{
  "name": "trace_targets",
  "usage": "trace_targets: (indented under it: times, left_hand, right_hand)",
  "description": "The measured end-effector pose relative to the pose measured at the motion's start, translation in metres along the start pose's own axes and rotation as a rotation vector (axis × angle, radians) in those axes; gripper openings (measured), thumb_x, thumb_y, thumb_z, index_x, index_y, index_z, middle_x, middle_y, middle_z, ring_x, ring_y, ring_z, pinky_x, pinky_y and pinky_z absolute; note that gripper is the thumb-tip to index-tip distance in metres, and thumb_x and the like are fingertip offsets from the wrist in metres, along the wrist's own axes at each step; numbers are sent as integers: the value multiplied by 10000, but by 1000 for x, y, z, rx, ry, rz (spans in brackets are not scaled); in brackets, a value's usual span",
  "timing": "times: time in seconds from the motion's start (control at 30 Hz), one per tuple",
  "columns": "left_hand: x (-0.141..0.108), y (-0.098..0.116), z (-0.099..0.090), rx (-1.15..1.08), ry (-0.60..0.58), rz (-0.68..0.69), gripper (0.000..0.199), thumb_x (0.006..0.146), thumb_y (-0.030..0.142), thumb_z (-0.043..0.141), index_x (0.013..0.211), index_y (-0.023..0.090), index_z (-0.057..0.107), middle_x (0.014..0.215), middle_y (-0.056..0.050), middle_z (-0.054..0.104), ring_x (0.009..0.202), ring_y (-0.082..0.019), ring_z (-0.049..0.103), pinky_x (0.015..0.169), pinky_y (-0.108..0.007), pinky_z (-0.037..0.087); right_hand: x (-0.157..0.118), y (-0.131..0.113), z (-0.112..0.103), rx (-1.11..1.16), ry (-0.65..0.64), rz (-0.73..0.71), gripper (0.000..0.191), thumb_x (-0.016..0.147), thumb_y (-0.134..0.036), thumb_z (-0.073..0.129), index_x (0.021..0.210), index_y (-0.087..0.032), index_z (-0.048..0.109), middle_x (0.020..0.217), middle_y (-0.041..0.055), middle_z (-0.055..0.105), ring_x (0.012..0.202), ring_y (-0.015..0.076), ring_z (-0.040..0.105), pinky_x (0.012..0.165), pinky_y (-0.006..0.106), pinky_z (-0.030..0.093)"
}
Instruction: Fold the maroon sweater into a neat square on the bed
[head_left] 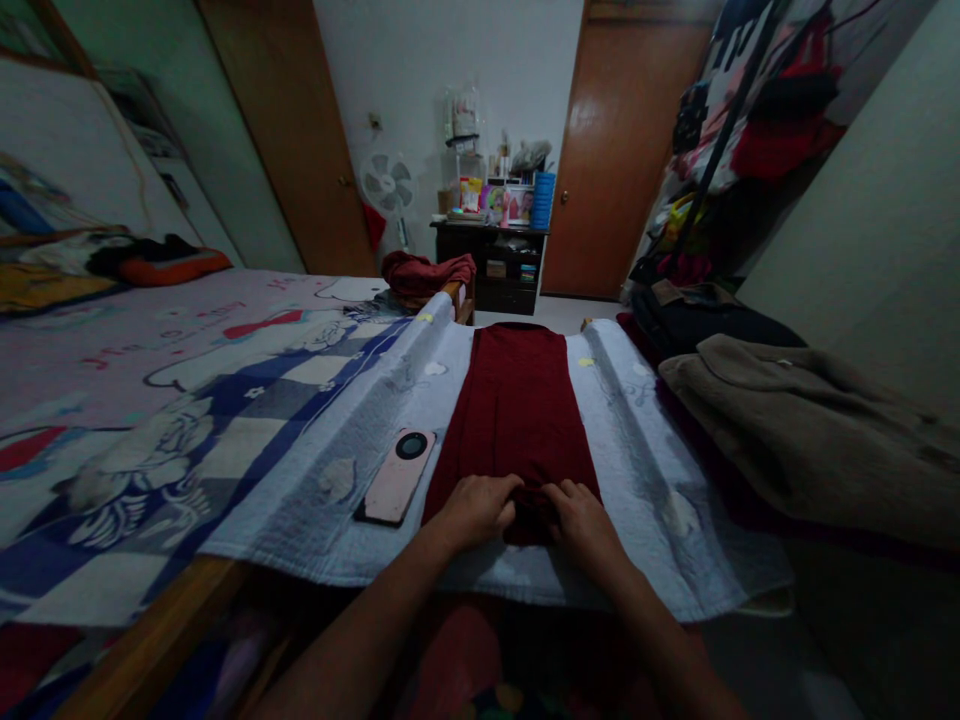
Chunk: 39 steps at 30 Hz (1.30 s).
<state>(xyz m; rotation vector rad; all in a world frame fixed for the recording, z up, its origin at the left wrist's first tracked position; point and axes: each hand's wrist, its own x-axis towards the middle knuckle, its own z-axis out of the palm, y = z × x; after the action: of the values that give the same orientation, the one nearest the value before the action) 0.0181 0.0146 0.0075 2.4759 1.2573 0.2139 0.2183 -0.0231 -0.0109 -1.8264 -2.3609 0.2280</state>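
Note:
A dark red garment [517,400] lies stretched out lengthwise on a light blue quilted cloth [360,555], with a black band at its far end. Whether it is trousers or something else, I cannot tell. Both my hands grip its near end. My left hand [480,508] pinches the fabric between thumb and fingers, left of the middle. Close by on the right, my right hand [585,518] pinches the same end, and the cloth bunches between the two. A pink phone [397,478] lies face down to the left of the garment.
On the left is a bed [180,310] with a patterned sheet; a reddish cloth bundle [427,278] sits at its far corner. Folded brown [795,420] and dark clothes [712,318] are piled on the right. A fan [388,188] and a black cabinet [491,290] stand at the back.

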Motion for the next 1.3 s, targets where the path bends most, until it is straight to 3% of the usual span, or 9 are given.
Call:
trace_targets:
  times: [0.23,0.37,0.57,0.73,0.97,1.17,1.3]
  left_hand:
    - [10,-15,-9,-185,-27,19,353,887,283,459,1216,272,585,1202,-12,668,1087,-195,621,923,-279,442]
    - [9,-15,-9,-224,-23,5,349,875,282,477,1201,266,601,1177,-10,679,1065,-185,626,910,-260,440]
    - [0,-13,-2,-238,-7,-13,427,794,288,583,1219,255,605,1153,-17,692,1025,-192,639,889,-258,451]
    - [-6,-8,3,-222,16,-2,443,779,256,587,1221,255,612,1213,-18,668,1084,-199,616,955,-282,431]
    - [-9,-2,6,-182,54,5,423,785,251,567,1205,237,613,1193,-28,673,1060,-206,624,930,-294,450]
    - [-8,1,4,-177,51,0,390,781,245,560,1165,249,626,1153,-22,685,1031,-204,631,905,-290,457]
    - [-7,2,2,-194,30,-2,366,784,238,547,1139,247,634,1116,-22,695,1010,-203,636,897,-287,456]
  right_hand:
    - [19,7,-14,76,-75,14,174,847,-197,510,1004,-205,585,973,51,661,886,190,591,750,270,358]
    - [21,11,-11,90,-80,-21,181,839,-225,542,1016,-202,572,974,50,652,891,189,586,762,273,362]
    - [1,9,-2,59,-26,-81,630,658,-442,743,1199,-197,531,1098,87,566,982,258,507,854,352,385]
    - [-11,3,-2,49,-28,-126,767,657,-369,717,1345,-174,441,1155,109,514,1032,268,459,914,378,375]
    - [-12,-9,-3,-26,-26,-84,692,722,-285,623,1378,-199,423,1137,107,521,1015,269,457,909,375,355]
    - [-11,-15,-5,-1,47,-134,587,732,-253,616,1302,-209,484,1173,100,522,1095,268,444,1013,407,269]
    - [-5,-19,-6,37,74,-156,471,768,-217,582,1235,-219,524,1178,87,530,1090,247,454,986,377,298]
